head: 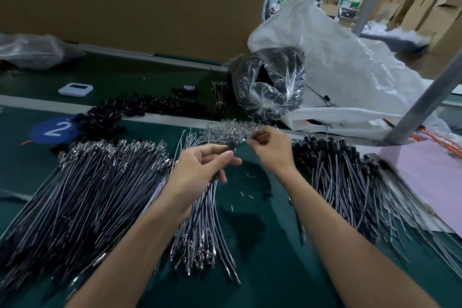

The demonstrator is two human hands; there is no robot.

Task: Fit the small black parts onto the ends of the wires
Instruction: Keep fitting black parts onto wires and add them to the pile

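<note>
the left hand is pinching one thin wire between thumb and fingers, just below a small black part that is sitting at the wire's far tip, over the middle of the green table. the right hand is hovering just right of that tip with its fingers curled; it is blurred, so i cannot tell whether it is gripping anything.

the wire is looking light and floppy, drooping toward the near side, so it is probably needing a grip close to its end to keep the tip from bending away. the black part is looking tiny, rigid and easy to fumble, so a fingertip pinch on its sides is likely suiting it best.

bare wires are lying in a heap at left, a smaller bundle is fanning out under the left wrist, and wires with black ends are piling up at right. loose black parts are lying far left, and a clear heap is sitting just beyond the hands. open room is staying narrow: a bare green strip between the forearms. a slanted metal post is crowding the far right.
</note>
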